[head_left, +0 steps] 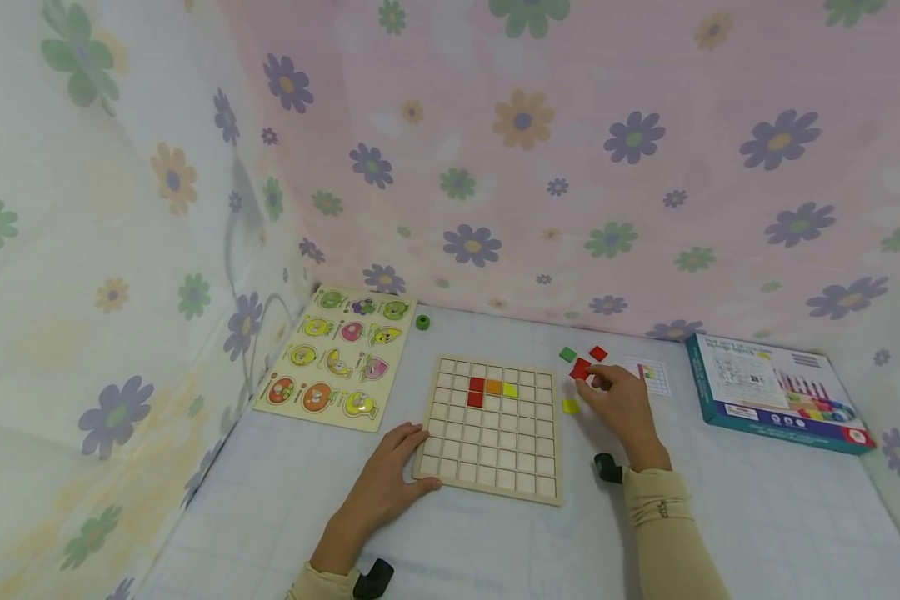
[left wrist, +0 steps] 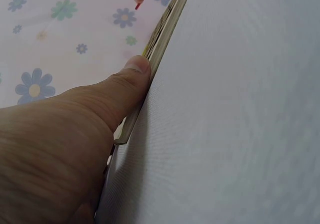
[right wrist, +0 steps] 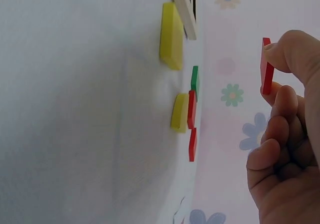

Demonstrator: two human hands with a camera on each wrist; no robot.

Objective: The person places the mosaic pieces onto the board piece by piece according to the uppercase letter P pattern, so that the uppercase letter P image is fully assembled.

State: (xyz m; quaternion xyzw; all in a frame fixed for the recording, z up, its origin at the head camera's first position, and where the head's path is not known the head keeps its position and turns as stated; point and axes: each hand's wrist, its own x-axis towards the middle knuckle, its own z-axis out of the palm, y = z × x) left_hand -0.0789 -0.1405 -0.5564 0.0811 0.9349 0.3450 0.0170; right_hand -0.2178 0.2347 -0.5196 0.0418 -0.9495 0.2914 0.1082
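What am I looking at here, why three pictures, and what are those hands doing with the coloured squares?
These are a person's bare hands, no machine. The wide picture comes from a camera on the head; the other two come from cameras on each wrist, so they look tilted. On the table lies a wooden grid board with two red, one orange and one yellow tile in it. The left hand rests on the board's edge. The right hand pinches a red tile. Loose tiles lie nearby, among them a yellow tile and a green tile. Also there: a fruit puzzle board and a box.
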